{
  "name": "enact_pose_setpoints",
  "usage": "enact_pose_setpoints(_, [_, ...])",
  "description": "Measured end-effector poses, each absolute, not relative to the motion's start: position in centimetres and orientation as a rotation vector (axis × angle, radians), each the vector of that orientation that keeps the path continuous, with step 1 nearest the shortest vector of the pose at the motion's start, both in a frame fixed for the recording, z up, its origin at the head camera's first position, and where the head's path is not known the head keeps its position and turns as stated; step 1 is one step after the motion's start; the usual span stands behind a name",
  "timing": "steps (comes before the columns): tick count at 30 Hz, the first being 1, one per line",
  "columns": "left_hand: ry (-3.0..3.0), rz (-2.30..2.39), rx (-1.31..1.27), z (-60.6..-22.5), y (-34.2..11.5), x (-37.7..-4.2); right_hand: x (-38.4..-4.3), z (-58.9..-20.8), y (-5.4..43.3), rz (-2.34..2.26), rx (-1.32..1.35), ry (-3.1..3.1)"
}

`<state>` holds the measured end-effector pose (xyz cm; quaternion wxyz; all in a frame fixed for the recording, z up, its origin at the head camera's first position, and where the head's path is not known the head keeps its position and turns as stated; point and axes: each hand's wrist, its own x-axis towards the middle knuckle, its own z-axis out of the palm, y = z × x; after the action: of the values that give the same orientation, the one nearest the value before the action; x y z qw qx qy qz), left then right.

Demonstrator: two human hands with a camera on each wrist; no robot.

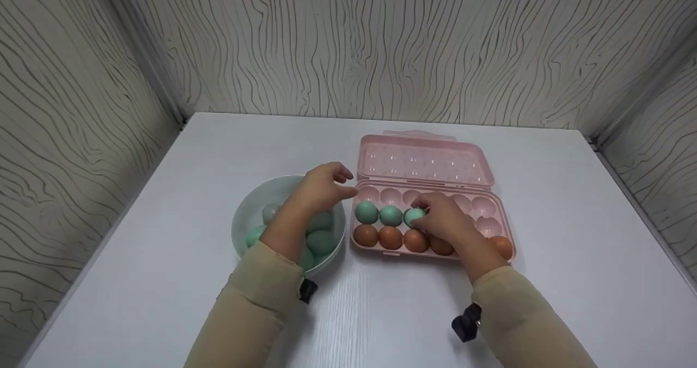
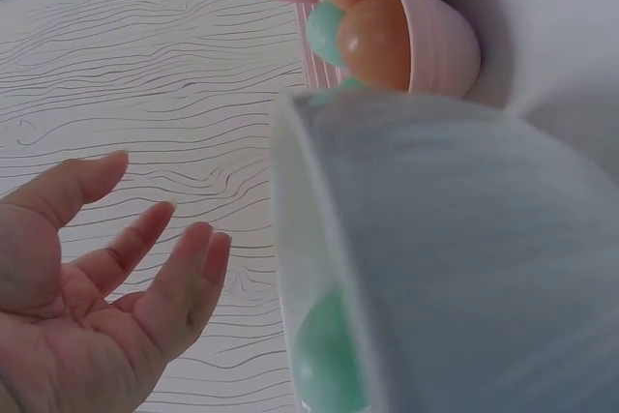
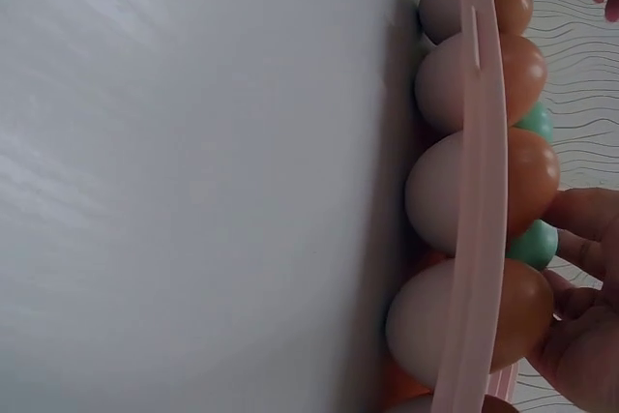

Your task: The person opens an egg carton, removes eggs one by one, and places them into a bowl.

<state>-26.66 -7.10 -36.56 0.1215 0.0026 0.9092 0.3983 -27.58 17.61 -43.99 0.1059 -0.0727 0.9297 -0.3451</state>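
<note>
A pink egg carton [image 1: 506, 210] lies with its lid [image 1: 425, 158] folded back. My right hand [image 1: 445, 215] is over its middle row, where finger and thumb pinch a pale green egg [image 1: 414, 217] at a cup; in the right wrist view this egg [image 3: 534, 245] shows behind the brown ones. Two more green eggs [image 1: 367, 213] sit to its left, and brown eggs [image 1: 390, 238] line the front row. Above the white bowl [image 1: 239, 210] hovers my left hand [image 1: 322, 187], fingers loosely bent and holding nothing, as the left wrist view shows. Several green eggs [image 1: 320, 242] lie in the bowl.
Cups of the carton's back row [image 1: 391, 195] hold no eggs. Bowl and carton stand side by side on a white table [image 1: 566, 221]. A wood-patterned panel [image 1: 348, 47] rises behind, with others at both sides. Dark camera mounts [image 1: 465, 323] hang at the wrists.
</note>
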Motion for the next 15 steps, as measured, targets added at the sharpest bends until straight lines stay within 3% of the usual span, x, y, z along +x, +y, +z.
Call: enact_pose_setpoints(15, [2.620,1.140,0.025,-37.44,-6.14,-26.07,-27.73,-44.27,17.13,-1.004,-0.219,2.782])
